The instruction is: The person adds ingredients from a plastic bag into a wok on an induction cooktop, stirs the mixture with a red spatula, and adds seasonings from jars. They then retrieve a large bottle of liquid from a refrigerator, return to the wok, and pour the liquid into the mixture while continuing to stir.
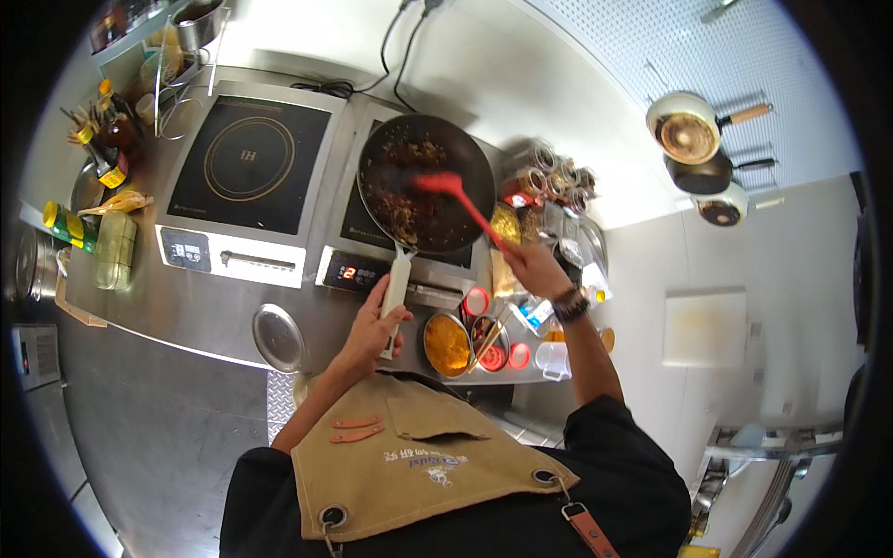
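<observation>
My left hand (374, 326) grips the pale handle (398, 289) of a dark frying pan (464, 153). The pan sits over the right induction cooker (356, 223), whose panel shows a lit red digit. In my right hand (536, 268) is a red spatula (446, 185), its head blurred inside the pan. Dark, glossy chopped food (401, 199) covers the pan's left and lower part, with small bits scattered around it. Just right of my left hand stands a metal bowl of orange-yellow food (448, 347). Beside it, chopsticks (490, 340) lie across another bowl holding red and dark contents.
On the left is a second induction cooker (248, 167) with a bare top. A small metal plate (278, 337) lies at the counter's front edge. Sauce bottles (104, 157) crowd the far left. Several jars (541, 174) and bags (506, 230) stand right of the pan, near a clear plastic cup (553, 359).
</observation>
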The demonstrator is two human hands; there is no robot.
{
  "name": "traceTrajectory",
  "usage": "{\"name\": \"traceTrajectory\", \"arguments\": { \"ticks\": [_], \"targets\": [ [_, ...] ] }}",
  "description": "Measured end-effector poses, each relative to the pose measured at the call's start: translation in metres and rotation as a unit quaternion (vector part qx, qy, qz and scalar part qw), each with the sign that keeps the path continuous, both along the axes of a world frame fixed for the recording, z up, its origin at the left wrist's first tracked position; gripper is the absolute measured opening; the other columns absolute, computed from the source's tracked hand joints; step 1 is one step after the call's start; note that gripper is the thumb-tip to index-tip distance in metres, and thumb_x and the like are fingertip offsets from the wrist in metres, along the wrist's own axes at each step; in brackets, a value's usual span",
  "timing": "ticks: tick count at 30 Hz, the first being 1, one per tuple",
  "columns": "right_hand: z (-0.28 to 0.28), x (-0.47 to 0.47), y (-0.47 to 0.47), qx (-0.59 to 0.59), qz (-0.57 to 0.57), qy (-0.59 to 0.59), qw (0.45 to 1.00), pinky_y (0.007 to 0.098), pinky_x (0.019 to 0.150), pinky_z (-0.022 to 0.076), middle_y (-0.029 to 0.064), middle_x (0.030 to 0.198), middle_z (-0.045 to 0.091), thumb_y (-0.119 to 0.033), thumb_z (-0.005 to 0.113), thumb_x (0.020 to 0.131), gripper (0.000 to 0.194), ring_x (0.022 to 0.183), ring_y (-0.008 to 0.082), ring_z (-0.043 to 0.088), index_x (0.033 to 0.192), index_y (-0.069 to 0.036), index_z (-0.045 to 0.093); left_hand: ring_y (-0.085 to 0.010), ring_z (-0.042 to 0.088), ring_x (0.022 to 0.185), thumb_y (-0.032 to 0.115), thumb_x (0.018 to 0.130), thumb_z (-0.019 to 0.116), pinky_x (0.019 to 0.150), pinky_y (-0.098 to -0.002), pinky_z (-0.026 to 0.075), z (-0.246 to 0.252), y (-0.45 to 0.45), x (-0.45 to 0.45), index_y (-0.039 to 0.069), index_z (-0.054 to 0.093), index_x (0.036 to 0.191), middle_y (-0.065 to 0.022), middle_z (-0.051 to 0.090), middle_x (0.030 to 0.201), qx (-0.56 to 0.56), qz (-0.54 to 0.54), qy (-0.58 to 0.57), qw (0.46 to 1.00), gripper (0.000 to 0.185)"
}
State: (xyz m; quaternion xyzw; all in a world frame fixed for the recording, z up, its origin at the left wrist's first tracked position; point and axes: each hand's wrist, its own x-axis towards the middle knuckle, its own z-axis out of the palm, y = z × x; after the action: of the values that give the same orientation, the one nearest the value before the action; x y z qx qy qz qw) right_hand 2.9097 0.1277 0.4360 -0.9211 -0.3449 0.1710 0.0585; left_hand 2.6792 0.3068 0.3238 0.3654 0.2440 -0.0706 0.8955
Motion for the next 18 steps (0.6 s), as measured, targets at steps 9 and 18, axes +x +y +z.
{"name": "traceTrajectory", "arguments": {
  "ticks": [9,18],
  "targets": [
    [-0.025,-0.009,-0.025,0.01,0.014,0.108,0.994,0.0349,0.064,0.048,0.0094,0.076,0.062,-0.023,0.056,0.1,0.04,0.068,0.017,0.057,0.138,-0.012,0.056,-0.0108,0.051,0.053,0.012,0.101,0.052,0.042,-0.0265,0.045,-0.005,-0.004,-0.002,0.022,0.018,0.159,-0.0124,0.061,0.101,-0.017,0.01,-0.007,1.0,0.068],
    [0.076,0.004,-0.059,-0.156,-0.007,0.234,0.96,0.0265,0.05,0.0414,-0.0003,0.066,0.051,-0.019,0.048,0.104,0.037,0.053,0.0088,0.047,0.139,-0.011,0.056,-0.0119,0.052,0.051,0.011,0.101,0.053,0.04,-0.0266,0.044,-0.006,-0.011,0.0,0.021,0.017,0.158,-0.0122,0.06,0.1,-0.003,0.013,-0.003,1.0,0.069]
  ]
}}
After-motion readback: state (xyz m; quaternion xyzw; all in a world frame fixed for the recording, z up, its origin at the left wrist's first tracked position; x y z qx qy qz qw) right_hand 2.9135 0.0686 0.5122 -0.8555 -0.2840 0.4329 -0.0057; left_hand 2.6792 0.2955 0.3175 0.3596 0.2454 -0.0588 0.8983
